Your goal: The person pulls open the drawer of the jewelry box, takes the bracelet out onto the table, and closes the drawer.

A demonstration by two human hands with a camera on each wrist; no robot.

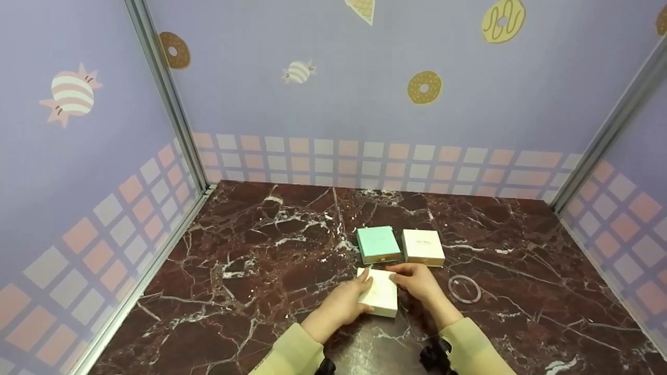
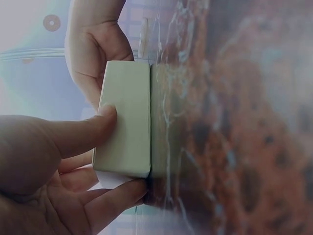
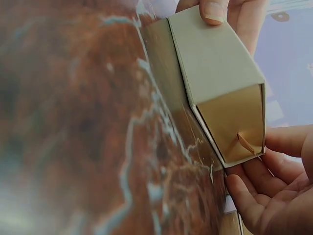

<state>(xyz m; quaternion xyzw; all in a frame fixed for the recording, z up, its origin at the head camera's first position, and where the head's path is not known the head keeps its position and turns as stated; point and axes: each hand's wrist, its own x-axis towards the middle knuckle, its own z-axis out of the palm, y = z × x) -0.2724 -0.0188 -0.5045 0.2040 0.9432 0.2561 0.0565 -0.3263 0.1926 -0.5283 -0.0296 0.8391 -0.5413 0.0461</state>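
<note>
A small cream box [image 1: 384, 298] with a gold drawer front [image 3: 230, 115] and a ribbon pull tab [image 3: 245, 143] stands on the marble table between both hands. My left hand [image 1: 338, 303] grips it from the left, thumb pressed on the near side [image 2: 124, 117] and fingers at the left side. At the far right corner, the thumb and fingers of my right hand [image 1: 421, 285] pinch the box beside the gold drawer front. The drawer is closed, so the inside is hidden.
Just beyond the hands sit a mint-green box [image 1: 378, 242] and another cream box [image 1: 422, 245], side by side. A clear pinkish ring [image 1: 466, 301] lies to the right of my right hand. Patterned panels [image 1: 323, 104] enclose the marble table [image 1: 208, 291] on the back and sides.
</note>
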